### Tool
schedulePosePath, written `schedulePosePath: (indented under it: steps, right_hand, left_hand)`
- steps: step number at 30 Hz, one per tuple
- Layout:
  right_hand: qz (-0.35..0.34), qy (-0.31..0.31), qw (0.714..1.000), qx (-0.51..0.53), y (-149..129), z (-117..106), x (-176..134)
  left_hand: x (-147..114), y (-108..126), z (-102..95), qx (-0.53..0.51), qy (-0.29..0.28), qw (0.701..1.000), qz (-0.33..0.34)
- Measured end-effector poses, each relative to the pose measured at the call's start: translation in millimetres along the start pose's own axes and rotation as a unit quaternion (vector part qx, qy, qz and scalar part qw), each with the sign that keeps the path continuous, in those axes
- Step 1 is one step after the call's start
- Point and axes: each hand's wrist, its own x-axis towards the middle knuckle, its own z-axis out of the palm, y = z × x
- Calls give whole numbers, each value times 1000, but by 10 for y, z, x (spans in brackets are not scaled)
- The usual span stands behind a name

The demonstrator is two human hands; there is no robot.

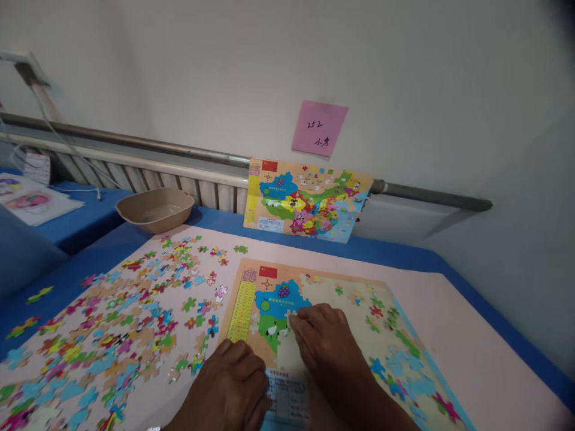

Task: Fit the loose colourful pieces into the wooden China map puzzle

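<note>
A partly assembled map jigsaw puzzle [279,306] lies on its board [327,290], the joined pieces covering the left part. My right hand [330,341] rests over the board with its fingers curled together. Its fingertips touch down at the right edge of the joined section, beside the white birds on green. Whatever may be under those fingertips is hidden. At the lower left of the board, next to the yellow column, my left hand [229,383] lies with bent, closed fingers; their tips are out of sight.
Many loose puzzle pieces [121,323] spread over the pink sheet on the left; more pieces [398,359] lie on the board's right side. A finished reference map [309,200] leans against the wall rail behind. A beige basin [157,209] stands at the back left.
</note>
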Motion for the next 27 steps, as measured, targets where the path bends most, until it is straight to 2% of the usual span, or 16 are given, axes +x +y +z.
schedulePosePath:
  steps: [5,8,11,15,21,27]
  right_hand:
    - [59,-69,995,39,148,-453,-67]
    - [99,-135,986,28,249,-585,-255]
    - [144,-183,972,24,300,-612,-476]
    - [172,-180,967,43,265,-615,-663]
    - [215,-198,956,37,119,-541,-735]
    - [212,-205,956,4,64,-476,-742]
  left_hand:
    - [10,33,-66,4,-37,999,0]
    - [29,68,-118,2,-46,999,-2]
    - [53,103,-173,-3,-46,999,-6]
    - [92,121,-238,5,-52,999,6]
    - [99,99,-236,17,-46,998,34]
    - [80,79,-210,33,-43,998,45]
